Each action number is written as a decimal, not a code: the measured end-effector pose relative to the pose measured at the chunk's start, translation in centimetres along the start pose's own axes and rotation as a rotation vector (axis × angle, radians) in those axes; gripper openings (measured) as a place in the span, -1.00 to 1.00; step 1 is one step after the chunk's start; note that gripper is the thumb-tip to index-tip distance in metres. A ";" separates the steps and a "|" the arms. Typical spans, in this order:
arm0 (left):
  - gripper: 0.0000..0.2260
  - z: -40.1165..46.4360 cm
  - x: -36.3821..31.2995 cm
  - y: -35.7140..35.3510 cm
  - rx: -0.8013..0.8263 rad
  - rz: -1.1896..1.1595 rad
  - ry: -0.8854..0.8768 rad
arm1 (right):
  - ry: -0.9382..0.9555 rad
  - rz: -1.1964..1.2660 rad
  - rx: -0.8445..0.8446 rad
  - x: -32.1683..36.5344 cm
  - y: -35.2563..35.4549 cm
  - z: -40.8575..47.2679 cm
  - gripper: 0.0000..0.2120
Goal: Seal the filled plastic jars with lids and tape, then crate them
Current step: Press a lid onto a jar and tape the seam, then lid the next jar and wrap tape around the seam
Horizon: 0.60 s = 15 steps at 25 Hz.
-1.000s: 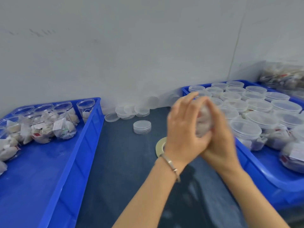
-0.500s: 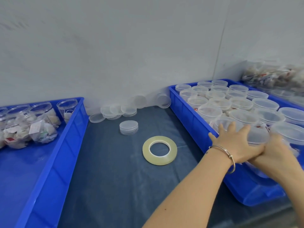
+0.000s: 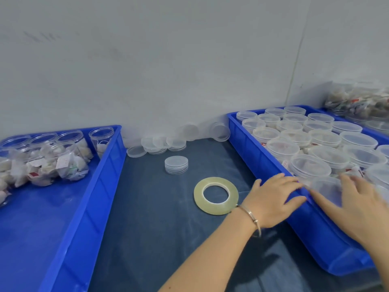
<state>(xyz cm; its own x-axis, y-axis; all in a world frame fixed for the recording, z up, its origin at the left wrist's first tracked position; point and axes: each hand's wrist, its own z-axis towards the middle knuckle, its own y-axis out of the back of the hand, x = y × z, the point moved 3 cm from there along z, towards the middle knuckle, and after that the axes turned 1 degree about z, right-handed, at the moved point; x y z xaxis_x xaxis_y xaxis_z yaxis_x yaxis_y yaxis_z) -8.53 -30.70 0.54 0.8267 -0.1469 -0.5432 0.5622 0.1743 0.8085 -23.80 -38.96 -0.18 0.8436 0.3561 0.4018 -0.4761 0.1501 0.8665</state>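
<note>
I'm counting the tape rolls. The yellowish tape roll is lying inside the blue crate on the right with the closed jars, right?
Not quite. The head view shows the tape roll lying flat on the dark table between the two crates, beside the left hand, not inside the right crate with the closed jars.

A dark blue-grey table mat point(image 3: 147, 218) covers the work surface. Behind the mat rises a pale grey wall point(image 3: 147, 70) (faint scuff marks at its upper left). To the far right of the mat, a clear bag of wrapped packets point(image 3: 357, 102) sits against the wall.
</note>
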 end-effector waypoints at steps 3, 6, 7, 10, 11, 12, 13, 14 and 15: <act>-0.80 -4.2 3.0 5.4 -0.235 0.037 0.039 | 0.254 0.153 -0.266 5.5 0.6 -1.6 -0.39; -0.82 -10.1 6.5 12.6 -0.500 0.068 0.120 | 0.480 0.456 -0.168 15.1 -0.5 -4.1 -0.56; -0.82 -12.4 7.8 15.0 -0.598 0.089 0.169 | 0.549 0.538 -0.109 18.7 -1.3 -5.3 -0.61; -0.79 -19.5 11.5 20.5 -0.833 0.128 0.410 | 0.774 0.700 0.104 29.6 -4.0 -10.4 -0.64; -0.79 -21.9 12.8 21.7 -0.879 0.141 0.530 | 0.843 0.738 0.200 33.0 -5.0 -12.4 -0.62; -0.79 -24.1 14.1 22.5 -0.900 0.160 0.654 | 0.896 0.765 0.294 35.9 -5.9 -14.5 -0.60; -0.80 -26.2 15.3 22.9 -0.906 0.183 0.768 | 0.934 0.783 0.383 38.4 -6.8 -16.4 -0.58; -0.80 -28.2 16.2 23.2 -0.917 0.205 0.859 | 0.964 0.795 0.462 40.6 -7.6 -18.2 -0.56; -0.80 -29.9 16.9 23.4 -0.943 0.211 0.925 | 0.986 0.790 0.519 42.2 -8.3 -19.7 -0.53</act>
<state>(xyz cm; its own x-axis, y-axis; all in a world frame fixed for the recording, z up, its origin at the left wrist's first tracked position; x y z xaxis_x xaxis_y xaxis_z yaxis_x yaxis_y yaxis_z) 19.26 0.01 3.50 0.4012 0.6095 -0.6838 -0.0857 0.7682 0.6345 10.84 -7.02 3.70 -0.2367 0.7215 0.6507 -0.4128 -0.6809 0.6049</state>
